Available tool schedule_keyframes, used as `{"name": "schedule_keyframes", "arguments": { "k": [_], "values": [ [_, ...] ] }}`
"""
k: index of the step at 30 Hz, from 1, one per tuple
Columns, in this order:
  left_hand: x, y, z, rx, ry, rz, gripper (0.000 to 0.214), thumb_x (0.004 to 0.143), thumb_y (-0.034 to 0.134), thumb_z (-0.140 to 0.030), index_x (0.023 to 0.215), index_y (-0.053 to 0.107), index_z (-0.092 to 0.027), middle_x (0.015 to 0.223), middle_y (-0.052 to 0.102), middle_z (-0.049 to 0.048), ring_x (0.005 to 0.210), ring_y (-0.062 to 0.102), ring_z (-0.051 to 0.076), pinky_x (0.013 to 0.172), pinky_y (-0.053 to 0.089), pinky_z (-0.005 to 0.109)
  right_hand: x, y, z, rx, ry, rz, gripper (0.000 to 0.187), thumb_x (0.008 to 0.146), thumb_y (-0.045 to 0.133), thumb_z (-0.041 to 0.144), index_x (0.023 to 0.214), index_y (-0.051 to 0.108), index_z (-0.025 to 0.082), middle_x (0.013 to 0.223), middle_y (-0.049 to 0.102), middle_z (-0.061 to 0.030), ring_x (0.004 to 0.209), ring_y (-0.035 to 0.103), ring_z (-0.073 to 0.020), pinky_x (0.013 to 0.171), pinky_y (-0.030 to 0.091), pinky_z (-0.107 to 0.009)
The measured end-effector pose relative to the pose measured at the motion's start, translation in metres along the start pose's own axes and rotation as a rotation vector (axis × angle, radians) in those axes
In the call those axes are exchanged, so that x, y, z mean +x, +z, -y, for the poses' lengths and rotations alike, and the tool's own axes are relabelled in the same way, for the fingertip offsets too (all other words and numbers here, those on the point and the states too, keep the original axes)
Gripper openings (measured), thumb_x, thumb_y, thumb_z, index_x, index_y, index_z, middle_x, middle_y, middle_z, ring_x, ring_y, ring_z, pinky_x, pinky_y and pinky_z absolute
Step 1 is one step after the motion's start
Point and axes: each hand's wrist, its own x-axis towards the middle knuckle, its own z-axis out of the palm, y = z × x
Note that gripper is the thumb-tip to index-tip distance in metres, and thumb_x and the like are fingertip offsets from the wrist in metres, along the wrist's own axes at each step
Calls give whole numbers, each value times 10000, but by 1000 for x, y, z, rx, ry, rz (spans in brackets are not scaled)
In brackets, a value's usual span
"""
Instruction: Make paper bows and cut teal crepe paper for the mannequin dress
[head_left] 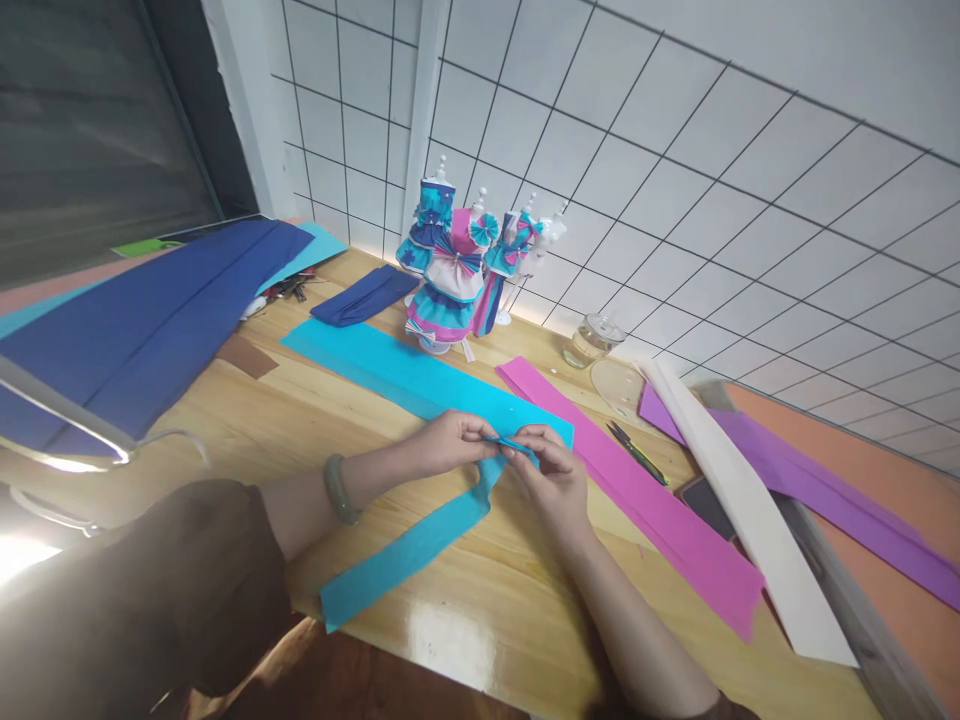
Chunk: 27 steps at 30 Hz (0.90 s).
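Observation:
My left hand (450, 440) and my right hand (551, 470) meet over the wooden table (300, 420), both pinching the gathered end of a turquoise crepe paper strip (409, 550). The strip trails from my fingers down towards the near table edge. Under my hands lies a wider turquoise paper sheet (390, 370). A green bangle sits on my left wrist.
A pink paper strip (645, 500) lies right of my hands, with small scissors (637, 452), a white strip (742, 510) and purple paper (840, 495) beyond. Several small mannequins in paper dresses (457, 270) stand at the back. Dark blue paper (150, 320), a folded blue piece (364, 297) and a glass jar (592, 340) are also there.

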Motion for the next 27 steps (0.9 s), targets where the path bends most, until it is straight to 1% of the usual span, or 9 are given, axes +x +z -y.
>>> {"name": "schedule_keyframes", "arguments": {
  "k": [5, 9, 14, 19, 21, 24, 27],
  "values": [
    [1, 0, -3, -92, -24, -19, 260, 658, 634, -315, 799, 650, -97, 719, 661, 37, 672, 580, 126, 653, 428, 229, -2, -3, -4, -184, -228, 65, 250, 747, 581, 132, 915, 658, 301, 950, 531, -43, 892, 524, -186, 749, 443, -363],
    [-1, -1, -6, -154, -17, -14, 273, 674, 626, -296, 867, 657, -105, 813, 673, 52, 762, 598, 149, 740, 444, 265, -2, -5, -8, -320, -336, 90, 302, 752, 563, 122, 968, 637, 321, 1059, 516, -49, 976, 499, -214, 795, 431, -410],
    [-3, -4, -8, -206, -38, -8, 304, 664, 653, -298, 905, 656, -113, 861, 667, 70, 793, 591, 159, 767, 434, 287, -1, -7, -7, -341, -366, 110, 314, 766, 534, 108, 993, 620, 308, 1077, 505, -57, 997, 498, -217, 800, 442, -415],
    [-5, -5, -10, -350, -124, 52, 325, 668, 657, -303, 947, 649, -138, 865, 651, 66, 782, 579, 143, 765, 428, 292, -1, -7, -6, -335, -373, 123, 313, 769, 523, 97, 991, 617, 297, 1079, 502, -61, 1008, 498, -213, 812, 444, -413],
    [-6, -5, -11, -377, -144, 63, 315, 683, 643, -295, 956, 649, -138, 826, 641, 57, 755, 563, 126, 741, 425, 272, -1, -8, -6, -351, -377, 123, 321, 772, 516, 95, 998, 614, 300, 1085, 499, -62, 1011, 498, -215, 812, 445, -417],
    [-6, -6, -11, -405, -143, 80, 297, 704, 614, -276, 959, 649, -128, 711, 602, 33, 671, 518, 98, 673, 418, 239, -1, -8, -8, -381, -396, 125, 334, 771, 513, 96, 1013, 610, 305, 1105, 492, -64, 1018, 496, -221, 808, 448, -423],
    [-7, -7, -12, -445, -136, 99, 293, 714, 584, -267, 958, 648, -119, 649, 551, 16, 630, 482, 91, 643, 415, 238, -1, -10, -10, -414, -411, 122, 344, 766, 516, 94, 1023, 607, 305, 1117, 486, -67, 1024, 490, -225, 805, 450, -426]
  ]
}}
